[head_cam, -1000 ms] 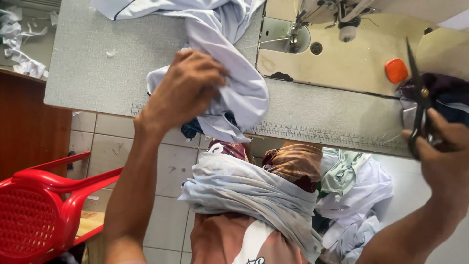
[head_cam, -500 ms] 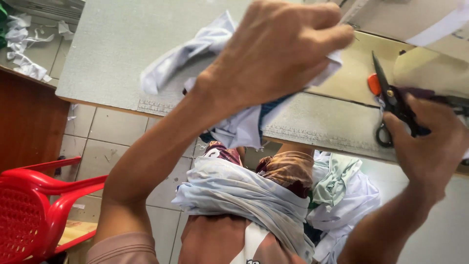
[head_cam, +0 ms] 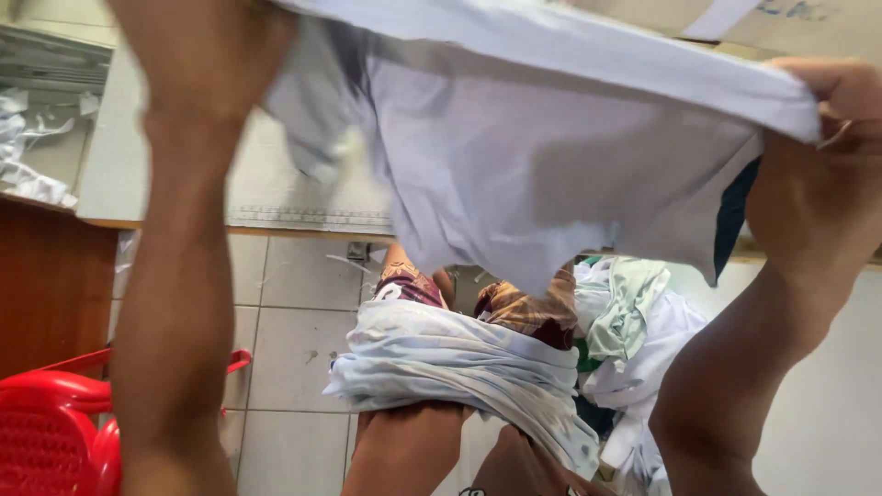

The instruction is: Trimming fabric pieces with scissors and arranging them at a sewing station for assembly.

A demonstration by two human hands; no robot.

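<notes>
A large white cloth [head_cam: 551, 156] is held up close to the camera and spread across the upper view. My right hand [head_cam: 831, 129] grips its right edge, fingers curled over the hem. My left forearm [head_cam: 179, 239] rises along the left side and leaves the frame at the top, so my left hand is not visible. A dark blue part [head_cam: 732, 216] of the cloth shows near my right wrist. No scissors are visible now.
Behind the cloth lies a grey sewing table [head_cam: 266, 184]. More pale cloth [head_cam: 459, 363] is draped over my lap, and a heap of garments [head_cam: 634, 331] lies to the right. A red plastic chair [head_cam: 50, 422] stands at the lower left on the tiled floor [head_cam: 294, 303].
Both arms have lifted the white cloth up from the table towards the camera. The scissors seen in my right hand earlier are out of sight, and my left hand has left the frame.
</notes>
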